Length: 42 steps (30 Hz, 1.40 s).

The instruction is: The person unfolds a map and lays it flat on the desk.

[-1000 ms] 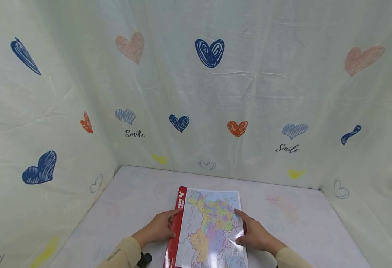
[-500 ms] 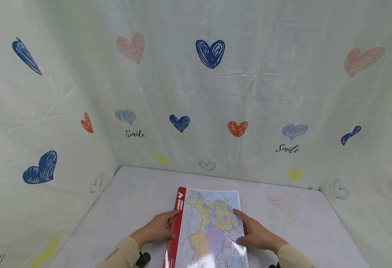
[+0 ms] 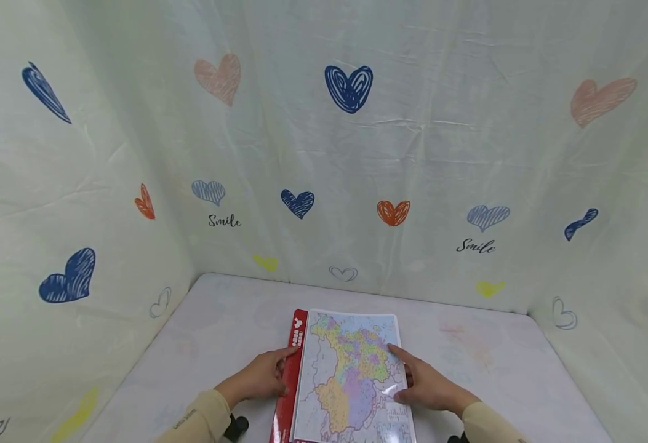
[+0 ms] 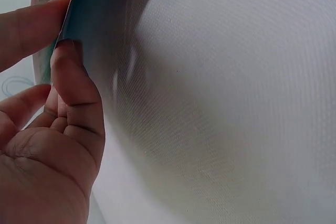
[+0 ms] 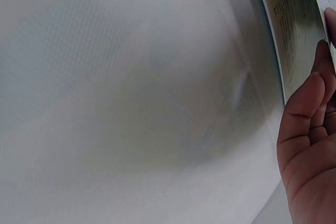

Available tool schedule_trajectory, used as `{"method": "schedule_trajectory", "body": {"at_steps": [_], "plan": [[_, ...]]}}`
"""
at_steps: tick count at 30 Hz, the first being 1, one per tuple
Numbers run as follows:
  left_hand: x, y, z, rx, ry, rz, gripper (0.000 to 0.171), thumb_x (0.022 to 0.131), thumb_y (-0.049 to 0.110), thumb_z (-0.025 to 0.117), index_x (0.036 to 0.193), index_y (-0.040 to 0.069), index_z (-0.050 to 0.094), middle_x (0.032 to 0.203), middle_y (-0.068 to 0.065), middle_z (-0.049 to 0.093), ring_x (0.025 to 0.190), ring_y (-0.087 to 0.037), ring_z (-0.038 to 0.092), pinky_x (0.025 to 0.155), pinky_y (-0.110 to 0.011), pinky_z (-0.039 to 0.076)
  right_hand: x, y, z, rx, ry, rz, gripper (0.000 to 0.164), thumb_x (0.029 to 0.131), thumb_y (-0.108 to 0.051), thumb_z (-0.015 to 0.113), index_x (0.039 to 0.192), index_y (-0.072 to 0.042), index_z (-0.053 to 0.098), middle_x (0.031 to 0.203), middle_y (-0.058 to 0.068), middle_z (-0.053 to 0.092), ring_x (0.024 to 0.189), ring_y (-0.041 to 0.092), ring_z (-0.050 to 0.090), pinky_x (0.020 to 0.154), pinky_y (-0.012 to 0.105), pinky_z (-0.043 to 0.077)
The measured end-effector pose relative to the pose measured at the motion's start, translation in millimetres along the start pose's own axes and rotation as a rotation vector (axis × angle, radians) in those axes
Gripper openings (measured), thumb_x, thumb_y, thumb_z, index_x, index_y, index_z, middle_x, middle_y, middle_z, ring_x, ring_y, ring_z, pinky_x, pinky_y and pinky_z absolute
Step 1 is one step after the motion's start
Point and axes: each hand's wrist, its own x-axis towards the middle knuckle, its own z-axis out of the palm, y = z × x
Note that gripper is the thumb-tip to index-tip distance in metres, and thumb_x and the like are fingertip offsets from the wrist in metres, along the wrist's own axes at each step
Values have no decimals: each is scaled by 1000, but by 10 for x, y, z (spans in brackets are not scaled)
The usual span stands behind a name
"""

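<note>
A glossy printed map [image 3: 351, 369] lies low in the middle of the head view, with a red strip [image 3: 286, 409] of white lettering along its left side. My left hand [image 3: 260, 375] grips that red edge between thumb and fingers. On the opposite edge, my right hand [image 3: 434, 384] pinches the colourful map sheet. The right wrist view shows two layers parted near the fingers, with small print [image 5: 289, 17] between them. In the left wrist view, the left hand's fingertips [image 4: 63, 51] hold a thin edge, the rest of the fingers bent below it.
The white tabletop [image 3: 235, 307] extends around the map. Pale curtains with heart prints stand behind and at both sides. A dark round object [image 3: 239, 426] shows by the left cuff, another dark one [image 3: 456, 439] by the right cuff.
The colourful map sheet has shifted slightly right against the red strip, along with my right hand. The left hand stays at the red edge, almost unmoved.
</note>
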Motion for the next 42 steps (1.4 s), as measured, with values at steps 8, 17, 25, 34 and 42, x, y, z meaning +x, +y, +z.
{"method": "schedule_trajectory", "body": {"at_steps": [8,17,25,34,42], "plan": [[-18,18,-45,-4,-10,-1,85,73,-2,82,148,1,43,90,-6,55,78,-20,56,65,-33,54,-27,21,-61,-21,-4,-15,99,82,-5,79,157,1,14,109,8,65,89,22,65,74,26,51],[-44,3,-143,-17,-22,-2,87,74,-1,82,150,2,41,94,-5,57,80,-20,57,66,-34,55,-93,-15,-191,-22,-5,-22,99,83,-3,78,157,1,13,116,13,63,93,24,65,77,28,52],[-69,-26,-196,1,-12,-21,87,73,-2,83,149,1,42,93,-6,58,79,-20,58,65,-35,54,-141,4,-293,-104,36,15,99,82,-8,80,158,-1,16,117,12,61,93,22,61,76,27,49],[-70,-81,-256,20,-21,-17,86,73,-2,83,149,1,42,92,-5,57,78,-20,57,64,-34,53,-173,8,-342,-112,51,32,100,81,-8,81,158,-2,17,124,14,58,95,23,60,77,27,50],[-108,-115,-326,42,-11,-31,88,72,-3,83,150,2,42,95,-6,58,79,-20,57,65,-34,52,-217,44,-418,-167,61,36,100,80,-8,81,158,-3,18,106,8,62,88,23,58,73,28,47]]}}
